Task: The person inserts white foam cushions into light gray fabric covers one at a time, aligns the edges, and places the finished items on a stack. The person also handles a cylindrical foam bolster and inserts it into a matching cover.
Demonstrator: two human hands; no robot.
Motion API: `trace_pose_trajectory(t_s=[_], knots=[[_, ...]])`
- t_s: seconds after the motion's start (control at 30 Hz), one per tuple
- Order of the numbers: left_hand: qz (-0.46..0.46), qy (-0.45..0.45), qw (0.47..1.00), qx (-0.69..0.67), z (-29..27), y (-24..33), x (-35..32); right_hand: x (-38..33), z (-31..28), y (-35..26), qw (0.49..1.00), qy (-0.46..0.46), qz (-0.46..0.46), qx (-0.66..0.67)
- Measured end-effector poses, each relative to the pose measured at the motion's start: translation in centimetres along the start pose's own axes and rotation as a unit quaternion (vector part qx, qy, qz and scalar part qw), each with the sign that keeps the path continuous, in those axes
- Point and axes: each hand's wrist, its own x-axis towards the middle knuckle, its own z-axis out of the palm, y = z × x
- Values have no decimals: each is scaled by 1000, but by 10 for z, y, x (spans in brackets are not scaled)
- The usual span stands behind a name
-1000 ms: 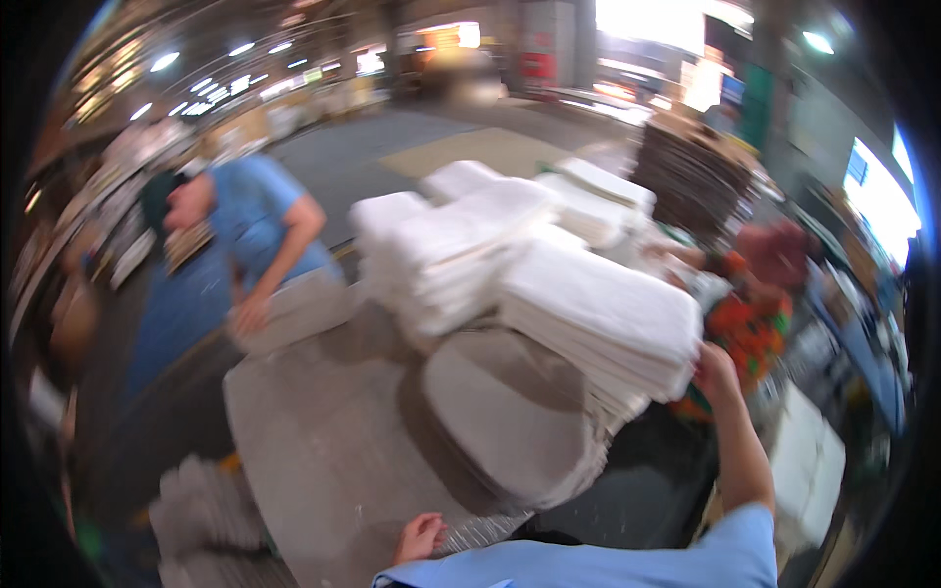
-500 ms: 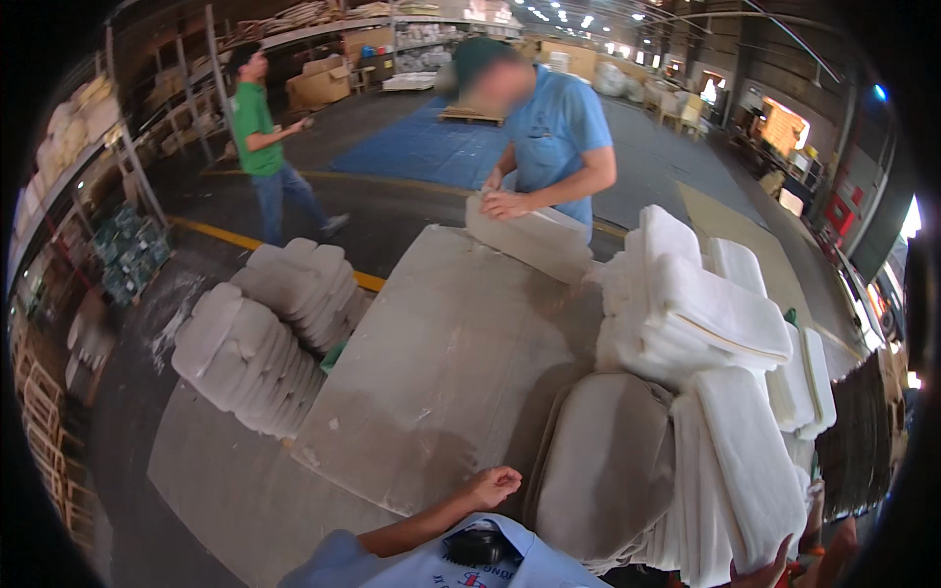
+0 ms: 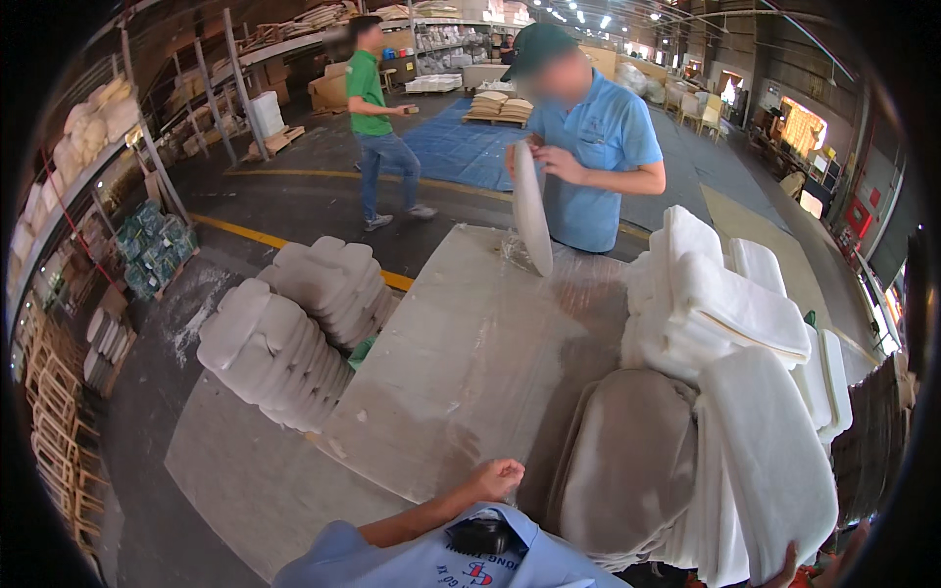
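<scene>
My left hand (image 3: 495,480) rests at the near edge of a big table (image 3: 470,343) covered in clear film, fingers curled, with nothing in it. Just right of it lean grey-brown rounded cushions (image 3: 632,461) against tall white foam pads (image 3: 774,461). Only the fingertips of my right hand (image 3: 784,571) show at the bottom edge, touching the foot of those white pads; its grip is hidden. Across the table a co-worker in a blue shirt (image 3: 598,147) holds a white oval pad (image 3: 529,211) upright on the tabletop.
A heap of folded white pads (image 3: 725,304) fills the table's right side. Rows of white rounded pads (image 3: 294,328) lie on a low board to the left. A person in a green shirt (image 3: 372,108) walks by the racks behind. Wooden frames (image 3: 59,421) stand far left.
The view has swung left along the table. The co-worker has raised the white pad from lying flat to standing upright. My left hand stays at the table's near edge.
</scene>
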Motion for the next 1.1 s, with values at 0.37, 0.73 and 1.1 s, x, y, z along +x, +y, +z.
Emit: trace_pose_trajectory(t_s=[0.37,0.73,1.1], knots=[[-47,236,957,-161,-186,61,-15,-199,114,169,941,-306,144,-12],[-132,220,945,-205,-375,-28,-85,-321,199,326,837,-413,355,-49],[-191,194,903,-332,-414,-104,-63,-297,254,405,792,-451,367,-186]])
